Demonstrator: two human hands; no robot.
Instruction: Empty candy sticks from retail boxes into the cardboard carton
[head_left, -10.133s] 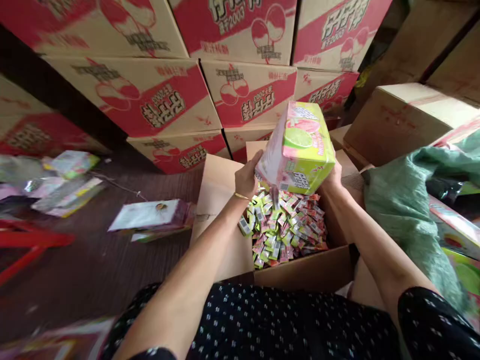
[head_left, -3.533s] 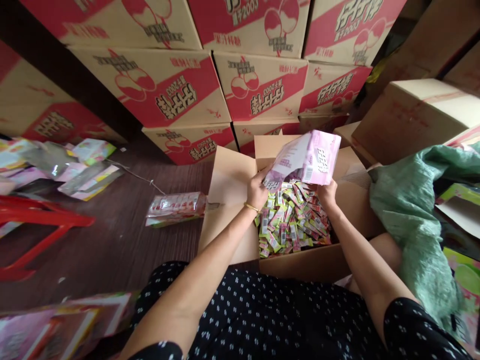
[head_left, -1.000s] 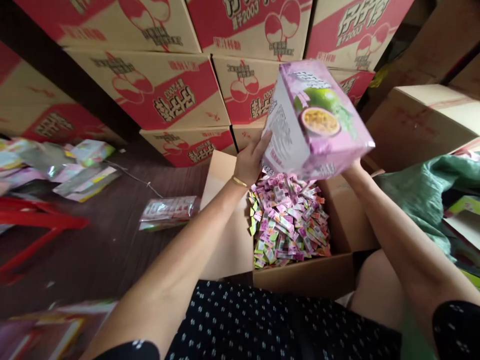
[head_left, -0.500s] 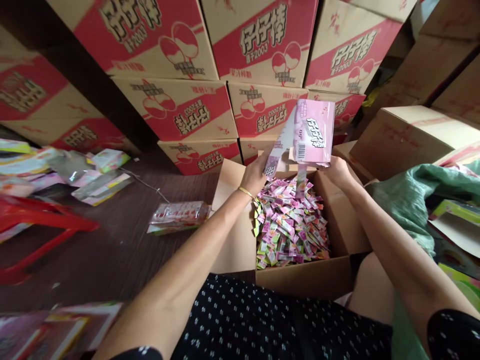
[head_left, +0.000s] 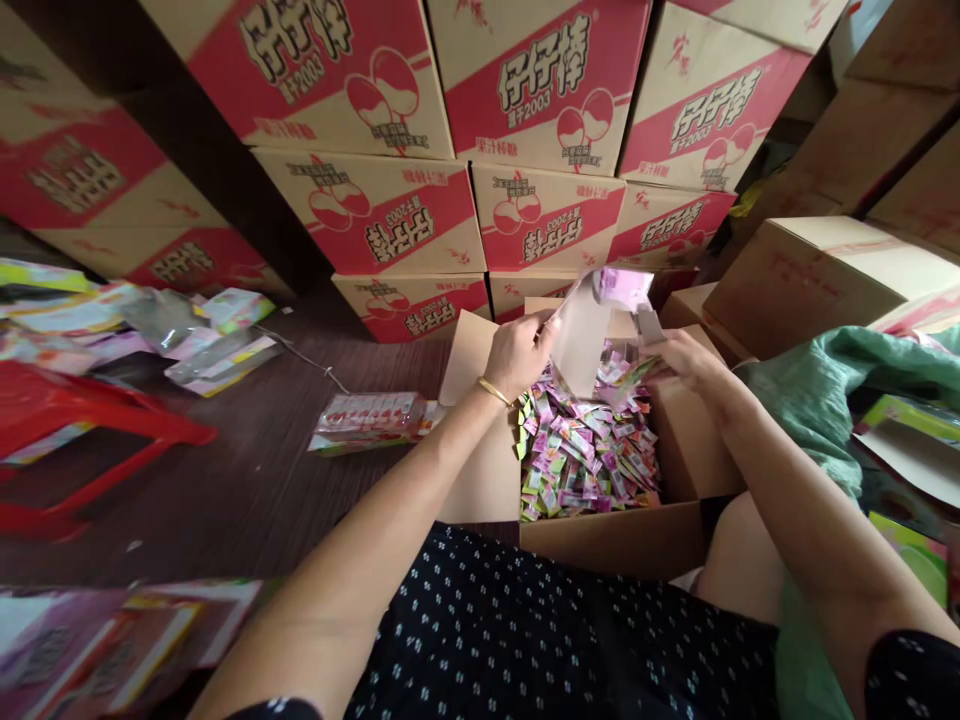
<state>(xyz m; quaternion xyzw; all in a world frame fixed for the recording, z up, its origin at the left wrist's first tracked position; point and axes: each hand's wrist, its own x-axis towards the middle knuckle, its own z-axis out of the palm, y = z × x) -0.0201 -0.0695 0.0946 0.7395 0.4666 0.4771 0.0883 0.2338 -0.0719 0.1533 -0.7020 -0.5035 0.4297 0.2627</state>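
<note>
My left hand (head_left: 519, 352), with a gold bracelet at the wrist, grips one side of an opened pink candy box (head_left: 581, 345), whose pale inner face shows. My right hand (head_left: 686, 360) pinches the box's other side, where a flap and something greenish are partly hidden by blur and fingers. The candy box is tilted above a large open carton (head_left: 615, 540). Inside the carton lies a heap of small wrapped candies (head_left: 577, 450), mostly pink and green.
Printed red-and-tan cartons (head_left: 540, 90) are stacked ahead. A red plastic stool (head_left: 97, 440) and flattened packaging (head_left: 150, 320) lie left. A clear-fronted pack (head_left: 367, 418) rests on the floor. At right are a green sack (head_left: 802, 400) and a plain carton (head_left: 817, 275).
The candy box has come down and tipped, so its printed pink face has turned away and its pale inside shows. My right hand has moved slightly lower with it.
</note>
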